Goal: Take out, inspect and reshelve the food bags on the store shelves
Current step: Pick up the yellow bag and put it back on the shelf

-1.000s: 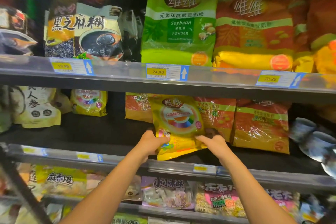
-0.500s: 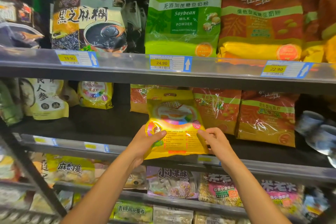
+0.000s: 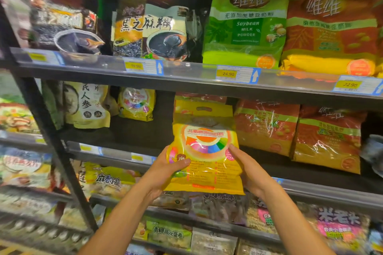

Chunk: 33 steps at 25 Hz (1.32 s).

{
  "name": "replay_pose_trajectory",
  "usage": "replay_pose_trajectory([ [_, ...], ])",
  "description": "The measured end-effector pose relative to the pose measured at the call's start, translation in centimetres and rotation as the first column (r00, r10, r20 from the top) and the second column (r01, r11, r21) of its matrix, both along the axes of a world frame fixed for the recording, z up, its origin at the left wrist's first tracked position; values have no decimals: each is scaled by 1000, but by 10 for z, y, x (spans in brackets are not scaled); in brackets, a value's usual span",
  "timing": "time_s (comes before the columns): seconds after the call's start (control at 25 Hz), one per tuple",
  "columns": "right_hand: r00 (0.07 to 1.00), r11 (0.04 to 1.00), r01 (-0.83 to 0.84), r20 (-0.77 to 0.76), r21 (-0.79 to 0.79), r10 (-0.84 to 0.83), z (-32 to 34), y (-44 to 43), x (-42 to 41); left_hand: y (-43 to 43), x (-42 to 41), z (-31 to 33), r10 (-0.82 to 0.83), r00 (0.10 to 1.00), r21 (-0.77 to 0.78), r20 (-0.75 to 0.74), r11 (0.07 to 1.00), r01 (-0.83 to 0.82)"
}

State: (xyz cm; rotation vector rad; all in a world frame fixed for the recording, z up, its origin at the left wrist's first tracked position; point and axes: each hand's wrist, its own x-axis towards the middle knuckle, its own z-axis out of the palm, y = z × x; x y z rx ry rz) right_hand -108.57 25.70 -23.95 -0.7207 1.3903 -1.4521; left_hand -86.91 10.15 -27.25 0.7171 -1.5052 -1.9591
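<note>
A yellow food bag (image 3: 205, 147) with a rainbow colour wheel on its front is held upright in front of the middle shelf (image 3: 310, 190), off its surface. My left hand (image 3: 167, 170) grips its lower left edge, thumb across the front. My right hand (image 3: 246, 170) grips its lower right edge. The bag's handle cut-out is at the top, just under the upper shelf. Its print faces me.
Orange bags (image 3: 267, 124) stand on the middle shelf to the right, and a second yellow bag (image 3: 136, 103) sits further left. A green soybean milk powder bag (image 3: 246, 20) stands above. A dark slanted upright post (image 3: 51, 136) crosses the left side. More packets fill the lower shelves.
The yellow bag has come off the middle shelf toward me and risen, both hands still on its lower corners. The view has shifted so the shelves sit further right.
</note>
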Motion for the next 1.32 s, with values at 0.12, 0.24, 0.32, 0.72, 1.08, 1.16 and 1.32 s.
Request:
replay_pose_trajectory([
  [0.12,996,995,-79,36,-55,81,-3,-14,35,-1,38,0,3,1000,-43,24,999,-2],
  [0.24,998,997,-62,-12,-38,62,-11,-32,78,-9,87,-2,16,1000,-61,23,998,-14],
  [0.32,997,997,-69,-18,-31,69,-13,-43,112,-16,123,-3,24,999,-69,28,997,-22],
  [0.72,991,997,-21,-134,-70,11,-13,-92,247,-55,264,-2,111,990,-123,93,988,-99],
  [1.08,981,993,-26,-196,-115,3,-9,-125,283,-86,299,0,264,953,-291,151,933,-213],
  [1.16,974,993,-53,-224,-110,27,-8,-133,282,-95,296,2,270,950,-309,154,927,-214],
  [1.32,966,991,-44,-258,-127,9,-6,-157,273,-120,282,12,272,945,-379,181,906,-188],
])
